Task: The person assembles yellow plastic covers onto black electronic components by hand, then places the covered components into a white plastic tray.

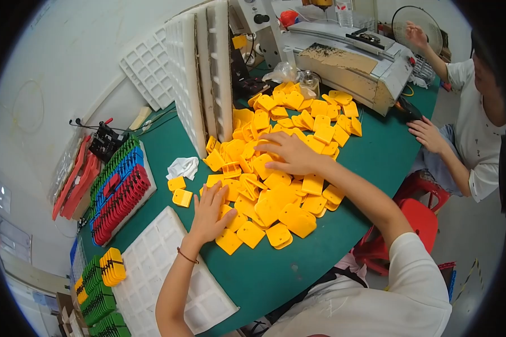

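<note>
We have the yellow pieces [278, 202] heaped loosely to the right of and beyond the flat white tray [152, 264], on the green table [331, 236]. Our left hand [209, 216], fingers apart, rests at the pile's edge nearest that tray; our right hand [291, 154], also spread and closed on nothing we can make out, lies over the pile farther from the tray. A hard sweep could, we judge, send loose top pieces sliding, and one toward our body might push some over the table's near edge, right of the tray. Pieces crowd the foot of the upright trays [188, 73], beyond the flat one, so shoving that way could unsettle them. Our left forearm crosses the tray and might nudge it. The roomiest bare strip lies right of the tray, between pile and table edge; beyond the tray, the white tissue [183, 168] and two stray pieces narrow the gap.
</note>
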`<control>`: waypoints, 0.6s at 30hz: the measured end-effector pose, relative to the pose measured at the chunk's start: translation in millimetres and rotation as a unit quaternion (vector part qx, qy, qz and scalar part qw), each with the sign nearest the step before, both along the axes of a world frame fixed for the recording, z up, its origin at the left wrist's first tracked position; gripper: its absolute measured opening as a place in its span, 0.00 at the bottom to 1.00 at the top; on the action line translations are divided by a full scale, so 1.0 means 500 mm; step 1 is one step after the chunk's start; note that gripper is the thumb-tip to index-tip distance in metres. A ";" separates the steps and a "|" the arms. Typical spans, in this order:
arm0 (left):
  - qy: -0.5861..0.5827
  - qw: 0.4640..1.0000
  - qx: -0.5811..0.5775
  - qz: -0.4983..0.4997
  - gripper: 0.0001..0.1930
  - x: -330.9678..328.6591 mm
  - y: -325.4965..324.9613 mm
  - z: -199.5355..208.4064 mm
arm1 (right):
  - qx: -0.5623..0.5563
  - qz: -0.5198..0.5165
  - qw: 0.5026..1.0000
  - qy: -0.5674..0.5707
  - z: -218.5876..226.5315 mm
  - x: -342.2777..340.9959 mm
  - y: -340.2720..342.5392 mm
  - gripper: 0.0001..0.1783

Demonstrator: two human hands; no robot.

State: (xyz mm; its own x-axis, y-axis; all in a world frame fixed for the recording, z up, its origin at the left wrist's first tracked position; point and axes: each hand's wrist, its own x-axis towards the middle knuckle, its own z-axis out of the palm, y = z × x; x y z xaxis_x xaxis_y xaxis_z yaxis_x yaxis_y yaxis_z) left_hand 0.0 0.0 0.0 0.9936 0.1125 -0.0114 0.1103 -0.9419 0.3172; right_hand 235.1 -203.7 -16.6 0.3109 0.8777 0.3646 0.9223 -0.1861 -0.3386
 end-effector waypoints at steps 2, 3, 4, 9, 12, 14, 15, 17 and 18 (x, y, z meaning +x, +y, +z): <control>-0.054 0.997 0.060 0.006 0.32 -0.027 -0.013 0.007 | 0.068 0.011 0.996 -0.059 0.038 -0.015 -0.012 0.27; -0.073 0.995 0.072 -0.018 0.31 -0.046 -0.056 -0.002 | 0.015 -0.022 0.997 -0.075 0.065 -0.035 -0.049 0.22; -0.093 0.990 0.094 -0.051 0.29 -0.056 -0.086 0.016 | 0.013 -0.022 0.997 -0.072 0.098 -0.052 -0.066 0.22; -0.127 0.922 0.048 -0.363 0.26 -0.035 -0.275 0.049 | 0.214 0.304 0.876 0.306 0.284 -0.189 -0.125 0.10; -0.073 0.835 -0.491 -0.237 0.22 0.005 -0.349 0.029 | 0.202 0.372 0.826 0.372 0.305 -0.247 -0.154 0.11; -0.247 0.899 0.057 -0.357 0.18 0.025 -0.328 -0.041 | 0.192 0.399 0.805 0.395 0.297 -0.259 -0.157 0.10; -0.191 0.909 0.144 -0.342 0.16 0.033 -0.327 -0.053 | 0.189 0.403 0.799 0.405 0.292 -0.264 -0.166 0.10; -0.223 0.919 0.113 -0.305 0.16 0.047 -0.293 -0.061 | 0.187 0.426 0.777 0.423 0.283 -0.276 -0.173 0.10; -0.237 0.920 0.133 -0.282 0.15 0.056 -0.291 -0.060 | 0.189 0.434 0.771 0.426 0.285 -0.279 -0.184 0.10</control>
